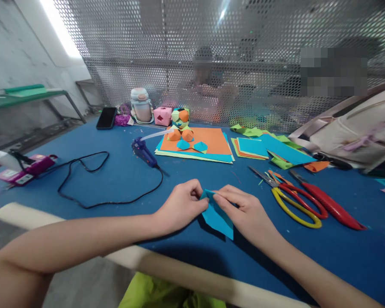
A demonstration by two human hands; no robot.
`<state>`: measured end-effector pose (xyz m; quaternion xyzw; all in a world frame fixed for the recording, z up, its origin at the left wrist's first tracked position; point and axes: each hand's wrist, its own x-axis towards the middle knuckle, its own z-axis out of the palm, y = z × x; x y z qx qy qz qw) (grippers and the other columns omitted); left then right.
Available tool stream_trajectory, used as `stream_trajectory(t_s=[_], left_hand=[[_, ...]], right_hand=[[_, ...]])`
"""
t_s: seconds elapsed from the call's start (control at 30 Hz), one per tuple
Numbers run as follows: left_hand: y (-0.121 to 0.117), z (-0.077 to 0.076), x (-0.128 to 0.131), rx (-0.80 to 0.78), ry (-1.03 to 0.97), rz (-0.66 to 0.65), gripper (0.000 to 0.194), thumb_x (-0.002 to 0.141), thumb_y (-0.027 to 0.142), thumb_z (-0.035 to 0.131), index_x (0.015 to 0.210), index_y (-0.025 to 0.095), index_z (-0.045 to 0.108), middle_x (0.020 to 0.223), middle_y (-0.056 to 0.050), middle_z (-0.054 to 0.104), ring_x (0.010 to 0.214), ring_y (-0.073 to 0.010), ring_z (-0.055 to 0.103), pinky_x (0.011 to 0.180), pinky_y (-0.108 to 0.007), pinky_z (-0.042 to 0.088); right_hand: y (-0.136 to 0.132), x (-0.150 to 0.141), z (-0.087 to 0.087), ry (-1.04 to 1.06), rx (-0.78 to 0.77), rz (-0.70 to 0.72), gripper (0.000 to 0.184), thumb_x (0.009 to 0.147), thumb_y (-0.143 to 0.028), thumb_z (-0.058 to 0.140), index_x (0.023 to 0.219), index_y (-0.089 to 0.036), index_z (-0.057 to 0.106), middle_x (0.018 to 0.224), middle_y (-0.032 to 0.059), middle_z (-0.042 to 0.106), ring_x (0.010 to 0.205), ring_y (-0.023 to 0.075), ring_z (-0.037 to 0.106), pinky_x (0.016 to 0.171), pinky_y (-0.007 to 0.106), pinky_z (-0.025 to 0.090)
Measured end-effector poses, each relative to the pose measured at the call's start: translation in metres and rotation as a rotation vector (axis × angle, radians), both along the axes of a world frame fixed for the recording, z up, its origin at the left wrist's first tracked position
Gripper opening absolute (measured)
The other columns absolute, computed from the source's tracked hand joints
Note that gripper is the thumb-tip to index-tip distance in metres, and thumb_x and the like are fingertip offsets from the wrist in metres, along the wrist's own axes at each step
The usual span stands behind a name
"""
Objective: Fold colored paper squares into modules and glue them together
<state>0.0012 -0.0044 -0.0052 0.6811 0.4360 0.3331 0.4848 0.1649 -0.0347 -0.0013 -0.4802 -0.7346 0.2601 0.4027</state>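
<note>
A small piece of blue paper (218, 219), folded along its upper part, is held just above the blue table near its front edge. My left hand (183, 201) pinches its upper left corner between thumb and curled fingers. On the other side, my right hand (242, 209) grips the upper right edge with thumb and forefinger. The paper's lower part hangs free, pointing toward me. Both hands are close together, and the fingertips hide part of the fold.
Scissors (284, 194) and a red-handled cutter (333, 205) lie to the right. A glue gun (144, 153) with its black cord (115, 204) lies left. Behind are orange paper sheets (211, 139), folded pieces, blue paper squares (252, 146), a bottle (141, 107), and a phone (107, 118).
</note>
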Motion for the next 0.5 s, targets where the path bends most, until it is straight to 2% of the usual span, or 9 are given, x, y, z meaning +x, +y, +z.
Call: stream_trajectory(t_s=[0.2, 0.5], left_hand=[[0.0003, 0.0014, 0.0014, -0.061, -0.041, -0.005, 0.017, 0.067, 0.018, 0.054, 0.061, 0.018, 0.038, 0.053, 0.009, 0.034, 0.048, -0.0056, 0.031, 0.044, -0.018, 0.025], [0.0009, -0.0012, 0.0018, -0.088, -0.026, 0.004, 0.014, 0.068, 0.021, 0.056, 0.063, 0.017, 0.044, 0.055, 0.007, 0.04, 0.05, -0.007, 0.035, 0.048, -0.02, 0.03]], right_hand=[[0.0004, -0.0004, -0.0006, -0.033, 0.046, -0.014, 0.026, 0.086, -0.027, 0.05, 0.073, -0.018, 0.071, 0.065, 0.0019, 0.059, 0.059, 0.0126, 0.054, 0.053, 0.023, 0.044], [0.0009, 0.0021, -0.0082, -0.041, 0.123, 0.004, 0.021, 0.085, -0.019, 0.052, 0.087, -0.02, 0.072, 0.07, 0.0025, 0.064, 0.064, 0.0134, 0.058, 0.057, 0.024, 0.045]])
